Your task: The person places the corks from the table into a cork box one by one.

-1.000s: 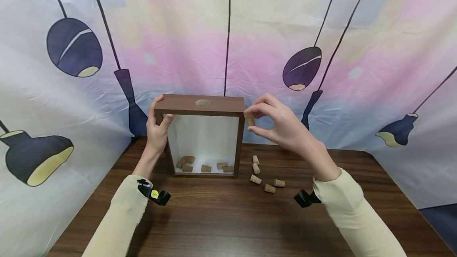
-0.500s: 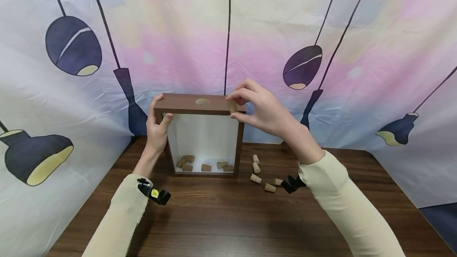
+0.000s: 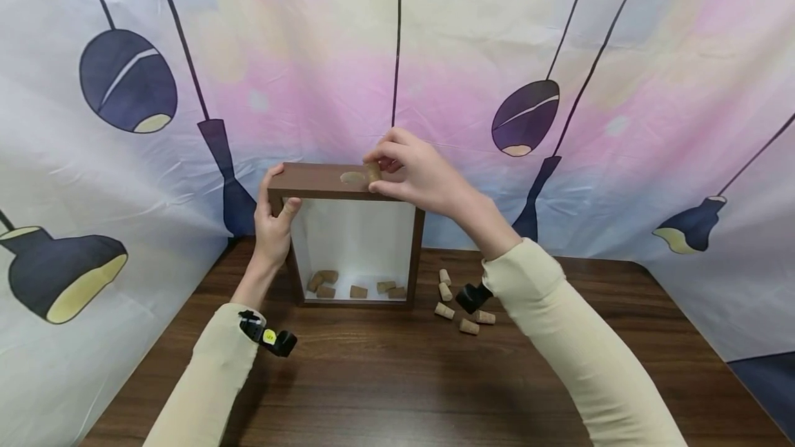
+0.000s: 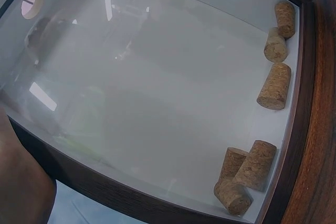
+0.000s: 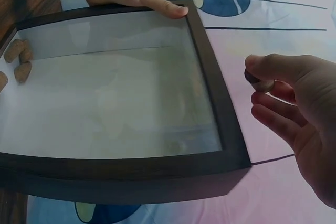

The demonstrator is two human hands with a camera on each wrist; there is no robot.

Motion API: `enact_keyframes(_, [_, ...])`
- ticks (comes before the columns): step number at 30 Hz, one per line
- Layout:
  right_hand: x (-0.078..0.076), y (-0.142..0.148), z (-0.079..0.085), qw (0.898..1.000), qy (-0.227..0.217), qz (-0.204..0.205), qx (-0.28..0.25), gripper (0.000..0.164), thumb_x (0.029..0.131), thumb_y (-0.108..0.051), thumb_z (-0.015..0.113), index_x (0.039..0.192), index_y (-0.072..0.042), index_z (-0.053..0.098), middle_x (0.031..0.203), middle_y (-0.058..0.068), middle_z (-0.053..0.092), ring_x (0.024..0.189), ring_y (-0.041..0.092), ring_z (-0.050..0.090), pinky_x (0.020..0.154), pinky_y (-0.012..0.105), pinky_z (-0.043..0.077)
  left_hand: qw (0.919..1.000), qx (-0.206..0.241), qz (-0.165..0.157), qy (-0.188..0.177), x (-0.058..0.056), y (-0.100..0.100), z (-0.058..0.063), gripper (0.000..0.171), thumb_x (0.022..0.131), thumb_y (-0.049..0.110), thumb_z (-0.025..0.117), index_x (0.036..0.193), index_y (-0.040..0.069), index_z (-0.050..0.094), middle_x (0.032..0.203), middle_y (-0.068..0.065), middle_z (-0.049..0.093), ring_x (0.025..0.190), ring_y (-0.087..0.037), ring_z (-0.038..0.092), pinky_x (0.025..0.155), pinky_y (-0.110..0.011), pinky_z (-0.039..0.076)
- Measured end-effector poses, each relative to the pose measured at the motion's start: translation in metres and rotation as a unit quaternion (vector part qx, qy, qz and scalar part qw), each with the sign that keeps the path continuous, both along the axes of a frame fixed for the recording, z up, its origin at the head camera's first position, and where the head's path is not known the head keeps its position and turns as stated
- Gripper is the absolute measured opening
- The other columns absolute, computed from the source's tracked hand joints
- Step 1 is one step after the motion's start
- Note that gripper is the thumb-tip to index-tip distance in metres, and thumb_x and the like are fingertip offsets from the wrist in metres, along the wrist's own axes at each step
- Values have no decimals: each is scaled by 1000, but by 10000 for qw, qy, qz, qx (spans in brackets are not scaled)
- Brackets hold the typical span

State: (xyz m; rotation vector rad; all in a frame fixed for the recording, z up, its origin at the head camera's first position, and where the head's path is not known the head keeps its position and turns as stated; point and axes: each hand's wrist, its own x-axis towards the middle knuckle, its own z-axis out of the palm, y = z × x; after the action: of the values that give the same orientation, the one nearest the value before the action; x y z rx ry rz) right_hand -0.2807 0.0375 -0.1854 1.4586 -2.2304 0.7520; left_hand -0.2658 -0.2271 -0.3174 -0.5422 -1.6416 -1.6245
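A brown-framed shadow box (image 3: 323, 189) with a clear front and white back stands upright on the table. My left hand (image 3: 273, 226) grips its upper left corner, thumb on the front edge. Between thumb and fingertips my right hand (image 3: 422, 171) pinches a cork (image 3: 373, 172), held above the top face just right of the round hole (image 3: 352, 178). Inside the box, several corks (image 3: 358, 292) lie along the bottom; the left wrist view shows these tapered corks (image 4: 274, 86) closer, in two groups. In the right wrist view the pinched cork is mostly covered by the thumb.
Several loose corks (image 3: 444, 311) lie on the dark wooden table (image 3: 373, 378), right of the box and below the right forearm. A patterned cloth (image 3: 298, 54) with printed lamps hangs behind the table and at its sides.
My right hand has carried the cork leftward, from beside the box's upper right corner to above its top, close to the hole. The left hand and box stay in place.
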Motion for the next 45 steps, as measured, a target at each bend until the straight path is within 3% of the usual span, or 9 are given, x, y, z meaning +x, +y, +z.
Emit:
enact_keyframes(5, [-6, -11, -3, 9985, -329, -191, 389, 32, 92, -17, 74, 120, -3, 68, 111, 8, 58, 105, 17, 61, 89, 21, 52, 10000, -5, 11, 19, -2, -1, -2, 78, 89, 47, 71, 150, 8, 39, 152, -3, 38, 138, -13, 34, 110, -29, 26])
enact_keyframes(10, [-10, -16, -5, 9955, -345, -522, 714, 33, 98, -26, 66, 125, -8, 67, 114, 4, 59, 106, 15, 61, 93, 25, 50, 10000, 13, -17, 48, -16, -8, -11, 77, 89, 46, 71, 151, 12, 40, 151, 1, 40, 136, -13, 36, 108, -28, 28])
enact_keyframes(13, [-12, -19, -7, 9936, -332, -725, 798, 34, 100, -32, 61, 126, -11, 68, 115, 2, 61, 104, 14, 60, 91, 29, 48, 10000, 13, -26, 81, -24, -12, -16, 78, 89, 47, 71, 151, 14, 39, 149, 1, 41, 134, -14, 39, 107, -28, 30])
enact_keyframes(19, [-13, -22, -8, 9933, -242, -842, 747, 32, 103, -36, 55, 124, -17, 70, 113, -1, 64, 100, 12, 58, 88, 32, 47, 9999, 3, -3, 167, -28, -12, -18, 81, 86, 52, 71, 151, 14, 40, 150, 1, 41, 135, -15, 38, 108, -29, 29])
enact_keyframes(23, [-14, -21, -8, 9930, -283, -868, 747, 32, 104, -33, 54, 127, -15, 68, 117, 0, 66, 107, 13, 60, 95, 33, 46, 9999, -9, 39, 96, -24, -10, -16, 80, 87, 50, 71, 151, 12, 40, 151, 1, 40, 137, -13, 36, 110, -30, 27])
enact_keyframes(30, [-14, -8, -15, 9945, -424, -850, 442, 30, 102, -27, 58, 127, -12, 66, 117, 2, 66, 110, 16, 62, 99, 32, 46, 10000, 3, 45, 48, -3, 0, -1, 76, 90, 45, 71, 149, 8, 40, 150, -1, 40, 140, -13, 34, 111, -29, 25])
enact_keyframes(38, [-16, 24, -26, 9962, -344, -788, -106, 25, 101, -24, 60, 122, -11, 68, 115, 2, 66, 103, 16, 62, 94, 36, 48, 10000, -66, 58, -34, -1, 1, 3, 78, 89, 48, 71, 149, 8, 40, 151, -2, 39, 142, -15, 31, 113, -32, 23])
enact_keyframes(45, [-16, 53, -37, 9919, -420, -1009, -655, 23, 101, -23, 61, 118, -11, 70, 112, 2, 66, 105, 17, 58, 96, 43, 46, 10000, -22, 51, -44, 0, 0, 1, 79, 89, 47, 71, 150, 8, 40, 154, -4, 37, 144, -16, 29, 112, -32, 23])
